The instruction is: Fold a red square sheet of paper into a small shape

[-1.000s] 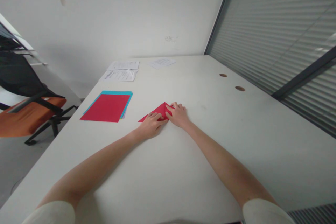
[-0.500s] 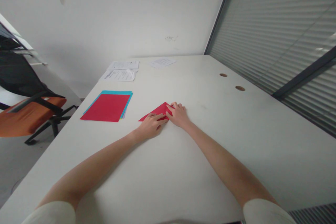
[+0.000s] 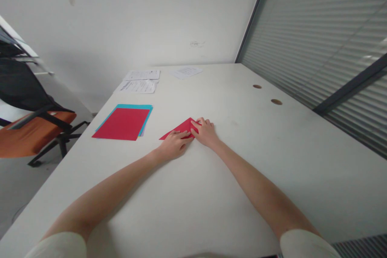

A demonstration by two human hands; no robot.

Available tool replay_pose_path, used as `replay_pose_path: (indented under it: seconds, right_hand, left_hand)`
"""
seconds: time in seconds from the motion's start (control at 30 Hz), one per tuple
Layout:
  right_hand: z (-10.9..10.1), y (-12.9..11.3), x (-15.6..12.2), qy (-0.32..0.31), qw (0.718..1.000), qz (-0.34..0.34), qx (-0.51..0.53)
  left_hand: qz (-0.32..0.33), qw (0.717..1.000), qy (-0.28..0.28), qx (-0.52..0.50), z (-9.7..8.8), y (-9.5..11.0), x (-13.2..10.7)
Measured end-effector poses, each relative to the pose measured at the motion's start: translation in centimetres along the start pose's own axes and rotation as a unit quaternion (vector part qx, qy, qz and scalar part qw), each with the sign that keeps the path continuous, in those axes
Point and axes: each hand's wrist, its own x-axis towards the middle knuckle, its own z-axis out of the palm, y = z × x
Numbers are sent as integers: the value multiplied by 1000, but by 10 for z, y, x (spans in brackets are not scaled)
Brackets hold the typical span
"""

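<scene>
A sheet of red paper (image 3: 180,127), folded into a triangle, lies flat on the table in front of me. My left hand (image 3: 174,144) rests on its lower edge, fingers stretched out over the paper and pressing it down. At the right part my right hand (image 3: 207,133) has bent fingers closed on a folded flap near the middle crease. Both hands almost meet at the bottom of that crease. Much of the triangle's right half is hidden under my right hand.
Left of my hands lies a stack of coloured paper (image 3: 122,124), red on top with blue beneath. Printed sheets (image 3: 137,86) lie at the far left of the white table (image 3: 193,193), another sheet (image 3: 187,73) at the back. Two round holes are at right. An orange chair (image 3: 36,131) stands left.
</scene>
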Motion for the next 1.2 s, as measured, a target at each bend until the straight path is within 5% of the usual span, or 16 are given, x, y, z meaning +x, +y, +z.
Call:
replay_pose_path:
  seconds: [0.33, 0.63, 0.93, 1.2]
  right_hand:
    - [-1, -1, 2, -6, 1000, 4, -1]
    - [0, 0, -1, -3, 1000, 1, -1]
    - [1, 0, 0, -9, 1000, 5, -5]
    - [0, -1, 1, -6, 1000, 11, 1]
  left_hand:
    - [-9, 1000, 15, -22, 2, -1, 0]
    - [-131, 973, 39, -187, 4, -13, 3]
    - [-92, 979, 38, -177, 8, -17, 0]
    - [16, 999, -10, -29, -4, -8, -1]
